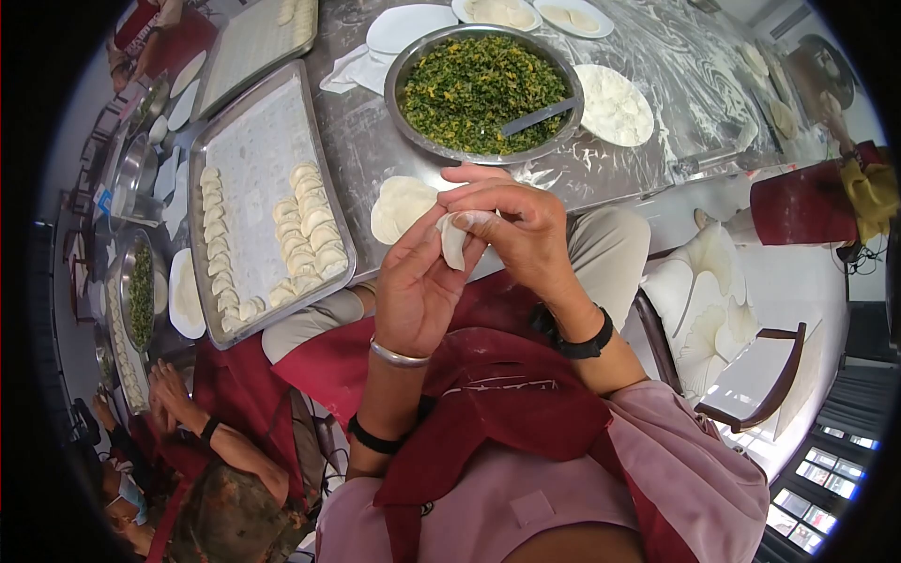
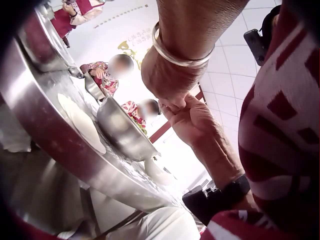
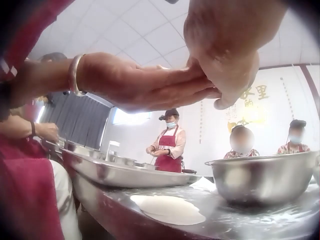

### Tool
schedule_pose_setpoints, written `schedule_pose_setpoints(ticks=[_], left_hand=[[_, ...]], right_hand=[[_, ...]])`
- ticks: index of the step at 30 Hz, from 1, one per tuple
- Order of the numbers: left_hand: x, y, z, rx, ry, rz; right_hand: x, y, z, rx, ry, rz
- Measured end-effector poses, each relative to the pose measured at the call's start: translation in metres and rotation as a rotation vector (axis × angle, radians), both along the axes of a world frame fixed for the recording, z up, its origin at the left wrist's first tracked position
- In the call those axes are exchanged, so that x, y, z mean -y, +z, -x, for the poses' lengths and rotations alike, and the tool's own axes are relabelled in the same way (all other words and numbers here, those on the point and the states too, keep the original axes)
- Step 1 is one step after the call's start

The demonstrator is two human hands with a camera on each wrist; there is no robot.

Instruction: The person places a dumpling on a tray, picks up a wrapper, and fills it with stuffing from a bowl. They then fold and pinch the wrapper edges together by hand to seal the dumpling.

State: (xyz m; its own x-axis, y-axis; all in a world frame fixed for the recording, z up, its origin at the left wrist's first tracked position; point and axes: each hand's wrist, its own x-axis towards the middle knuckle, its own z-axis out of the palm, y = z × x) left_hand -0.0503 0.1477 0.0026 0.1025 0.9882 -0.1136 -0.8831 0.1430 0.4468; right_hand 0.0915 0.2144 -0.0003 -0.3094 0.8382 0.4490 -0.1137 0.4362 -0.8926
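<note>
A pale half-moon dumpling (image 1: 453, 246) is held between both hands, above the lap and close to the table edge. My left hand (image 1: 404, 296) supports it, thumb on the near side and fingers behind. The right hand (image 1: 530, 235) pinches its upper edge with thumb and fingers. In both wrist views the hands hide the dumpling; the left hand (image 3: 130, 82) lies stretched against the right hand (image 3: 225, 65). Just beyond them a stack of round dough wrappers (image 1: 396, 208) lies on the table. Behind it stands a steel bowl (image 1: 393, 108) of chopped green and yellow filling (image 1: 469, 80).
A flat metal spatula (image 1: 540, 117) rests in the filling. To the left, a metal tray (image 1: 251, 150) holds rows of dumplings (image 1: 310, 230). A plate of flour (image 1: 615, 105) sits right of the bowl. Another person's hands (image 1: 174, 389) are at lower left; a chair (image 1: 774, 380) stands at right.
</note>
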Motion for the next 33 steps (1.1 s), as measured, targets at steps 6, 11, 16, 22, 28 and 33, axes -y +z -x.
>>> schedule_pose_setpoints(ticks=[6, 11, 16, 22, 28, 33], left_hand=[[0.002, 0.004, 0.003, 0.004, -0.048, -0.027], [0.005, 0.007, 0.004, -0.027, -0.068, -0.004], [0.007, 0.004, 0.006, -0.029, -0.051, 0.037], [0.009, -0.008, 0.013, 0.044, -0.129, -0.054], [0.01, -0.001, 0.015, -0.039, -0.157, 0.025], [0.011, 0.003, 0.012, -0.012, -0.129, 0.043]], right_hand=[[0.005, 0.016, 0.003, -0.041, 0.047, 0.138], [0.001, 0.01, -0.004, 0.072, 0.085, -0.02], [0.0, 0.01, -0.007, 0.074, 0.151, 0.015], [0.006, 0.025, -0.005, 0.046, 0.229, 0.119], [0.002, 0.019, -0.008, 0.172, 0.207, -0.112], [0.002, 0.019, -0.008, 0.176, 0.208, -0.152]])
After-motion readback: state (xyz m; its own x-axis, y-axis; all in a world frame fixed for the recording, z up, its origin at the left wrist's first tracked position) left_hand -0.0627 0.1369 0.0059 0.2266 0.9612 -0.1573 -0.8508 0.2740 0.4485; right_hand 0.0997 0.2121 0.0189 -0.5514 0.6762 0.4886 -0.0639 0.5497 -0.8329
